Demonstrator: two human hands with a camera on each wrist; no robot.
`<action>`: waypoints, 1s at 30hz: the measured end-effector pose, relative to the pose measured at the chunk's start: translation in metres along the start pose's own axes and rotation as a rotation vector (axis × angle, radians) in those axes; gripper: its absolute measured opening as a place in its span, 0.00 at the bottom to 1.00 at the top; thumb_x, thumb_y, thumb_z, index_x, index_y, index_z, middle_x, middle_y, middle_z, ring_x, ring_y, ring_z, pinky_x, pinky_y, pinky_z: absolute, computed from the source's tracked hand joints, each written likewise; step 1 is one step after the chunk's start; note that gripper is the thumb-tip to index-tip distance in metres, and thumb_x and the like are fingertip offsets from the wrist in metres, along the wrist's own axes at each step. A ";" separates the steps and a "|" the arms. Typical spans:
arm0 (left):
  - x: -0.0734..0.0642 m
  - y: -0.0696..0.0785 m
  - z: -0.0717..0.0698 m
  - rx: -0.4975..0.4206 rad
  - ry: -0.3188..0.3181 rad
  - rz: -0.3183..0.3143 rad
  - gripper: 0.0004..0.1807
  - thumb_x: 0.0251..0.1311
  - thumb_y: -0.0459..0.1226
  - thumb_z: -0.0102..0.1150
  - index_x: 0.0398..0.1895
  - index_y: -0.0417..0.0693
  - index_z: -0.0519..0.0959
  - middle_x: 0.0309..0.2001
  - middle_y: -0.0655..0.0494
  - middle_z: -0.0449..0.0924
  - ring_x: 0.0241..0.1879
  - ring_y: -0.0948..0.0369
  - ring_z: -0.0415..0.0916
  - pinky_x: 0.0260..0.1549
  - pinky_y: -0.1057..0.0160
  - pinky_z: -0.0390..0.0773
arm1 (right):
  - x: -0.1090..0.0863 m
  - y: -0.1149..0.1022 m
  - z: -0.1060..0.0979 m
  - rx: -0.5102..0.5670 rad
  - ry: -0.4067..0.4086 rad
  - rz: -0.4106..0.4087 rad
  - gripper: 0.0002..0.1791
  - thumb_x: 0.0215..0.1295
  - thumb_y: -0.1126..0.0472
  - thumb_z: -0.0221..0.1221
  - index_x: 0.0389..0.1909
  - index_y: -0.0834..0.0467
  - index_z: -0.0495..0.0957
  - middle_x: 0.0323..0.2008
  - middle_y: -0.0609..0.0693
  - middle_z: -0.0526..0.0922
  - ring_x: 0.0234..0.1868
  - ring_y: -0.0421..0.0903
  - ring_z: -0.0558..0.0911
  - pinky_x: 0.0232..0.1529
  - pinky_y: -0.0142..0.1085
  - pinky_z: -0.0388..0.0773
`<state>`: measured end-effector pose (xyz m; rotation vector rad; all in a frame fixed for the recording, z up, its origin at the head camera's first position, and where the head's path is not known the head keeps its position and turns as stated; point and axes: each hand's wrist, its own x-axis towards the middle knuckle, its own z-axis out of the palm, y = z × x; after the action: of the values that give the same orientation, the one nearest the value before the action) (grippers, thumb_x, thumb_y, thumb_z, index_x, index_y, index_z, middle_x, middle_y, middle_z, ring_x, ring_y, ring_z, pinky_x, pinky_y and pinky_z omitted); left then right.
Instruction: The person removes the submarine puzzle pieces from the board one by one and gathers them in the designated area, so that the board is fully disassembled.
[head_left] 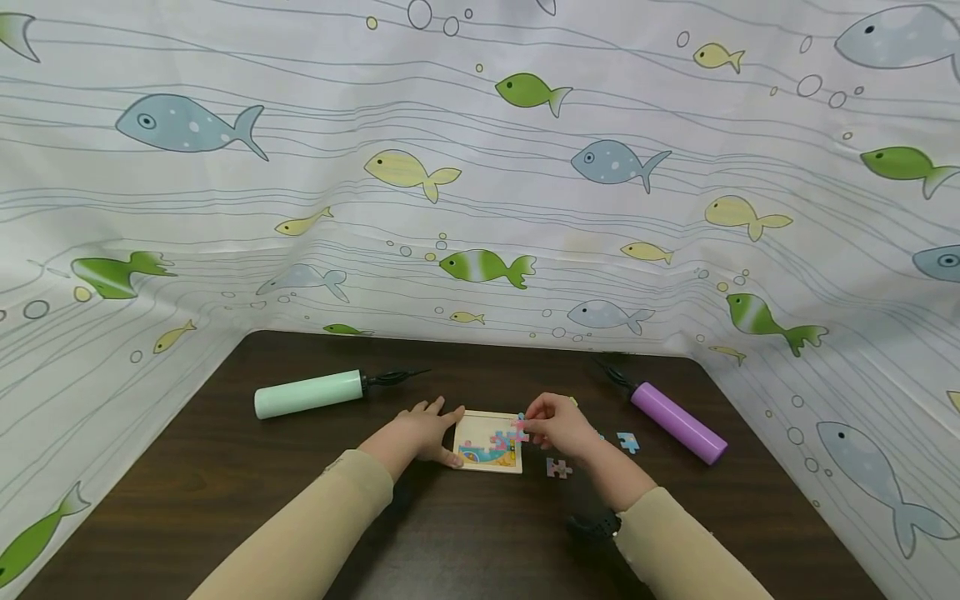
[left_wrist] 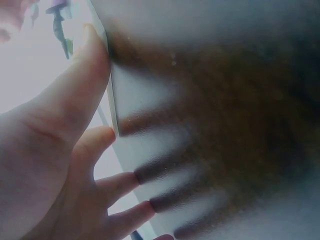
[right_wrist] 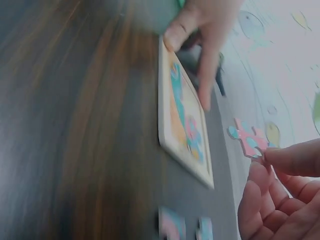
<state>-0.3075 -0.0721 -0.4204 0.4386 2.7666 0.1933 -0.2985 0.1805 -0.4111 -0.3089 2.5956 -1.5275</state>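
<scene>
A small wooden puzzle tray (head_left: 487,442) lies on the dark table, partly filled with coloured pieces. My left hand (head_left: 429,431) rests flat beside its left edge, with straight fingers and the thumb against the frame (left_wrist: 112,95). My right hand (head_left: 555,423) pinches a pink and blue puzzle piece (right_wrist: 248,138) between thumb and fingertip, just above the tray's right edge (right_wrist: 186,134). Loose pieces lie by that hand: a purple one (head_left: 558,468) and a blue one (head_left: 627,442).
A mint green cylinder pump (head_left: 309,393) lies at the left rear of the table. A purple one (head_left: 677,422) lies at the right. Fish-print cloth (head_left: 480,183) walls the table on three sides. Bare brown table (head_left: 225,467) spreads in front.
</scene>
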 end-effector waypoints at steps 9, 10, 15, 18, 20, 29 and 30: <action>0.002 0.000 0.000 0.002 -0.003 0.006 0.53 0.51 0.63 0.65 0.79 0.60 0.55 0.77 0.43 0.48 0.73 0.40 0.47 0.67 0.38 0.54 | -0.039 0.034 -0.058 -0.009 0.036 0.082 0.06 0.65 0.67 0.63 0.36 0.66 0.77 0.27 0.53 0.81 0.24 0.47 0.77 0.25 0.40 0.77; 0.002 -0.001 0.000 0.002 -0.003 0.005 0.53 0.51 0.63 0.65 0.79 0.60 0.55 0.77 0.42 0.48 0.73 0.40 0.47 0.67 0.38 0.54 | -0.043 0.038 -0.063 -0.016 0.035 0.091 0.06 0.65 0.66 0.63 0.36 0.66 0.77 0.27 0.53 0.81 0.24 0.47 0.77 0.24 0.39 0.76; 0.001 -0.001 0.000 -0.008 -0.006 0.006 0.53 0.51 0.63 0.66 0.79 0.59 0.55 0.77 0.42 0.48 0.73 0.39 0.47 0.66 0.38 0.54 | -0.055 0.055 -0.076 -0.046 0.016 0.122 0.06 0.65 0.66 0.63 0.37 0.66 0.78 0.25 0.51 0.79 0.24 0.47 0.76 0.23 0.38 0.74; -0.001 -0.001 0.000 -0.015 -0.007 0.006 0.53 0.51 0.62 0.66 0.79 0.59 0.55 0.77 0.42 0.48 0.73 0.39 0.48 0.66 0.38 0.54 | -0.057 0.062 -0.078 -0.063 -0.006 0.131 0.06 0.65 0.66 0.62 0.37 0.66 0.77 0.24 0.51 0.77 0.23 0.46 0.75 0.22 0.37 0.73; -0.001 -0.001 0.000 -0.016 -0.006 0.006 0.53 0.51 0.62 0.66 0.79 0.59 0.55 0.77 0.42 0.49 0.73 0.40 0.48 0.66 0.38 0.54 | -0.058 0.066 -0.078 -0.072 -0.014 0.128 0.06 0.65 0.67 0.62 0.37 0.66 0.77 0.23 0.51 0.76 0.23 0.46 0.74 0.21 0.36 0.72; 0.000 0.000 0.000 -0.012 0.001 0.004 0.52 0.52 0.63 0.65 0.79 0.60 0.55 0.77 0.43 0.49 0.73 0.40 0.48 0.66 0.38 0.54 | -0.060 0.062 -0.072 -0.127 0.037 0.124 0.04 0.62 0.70 0.62 0.34 0.67 0.76 0.20 0.51 0.74 0.18 0.45 0.71 0.17 0.34 0.68; -0.001 -0.001 0.000 -0.014 0.001 0.004 0.52 0.52 0.63 0.66 0.79 0.60 0.55 0.77 0.43 0.49 0.73 0.40 0.48 0.66 0.38 0.54 | -0.059 0.061 -0.071 -0.138 0.049 0.128 0.04 0.62 0.71 0.62 0.33 0.67 0.76 0.20 0.51 0.74 0.18 0.45 0.71 0.17 0.34 0.68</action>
<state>-0.3069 -0.0727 -0.4207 0.4409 2.7642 0.2137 -0.2622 0.2835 -0.4303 -0.1153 2.7059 -1.3353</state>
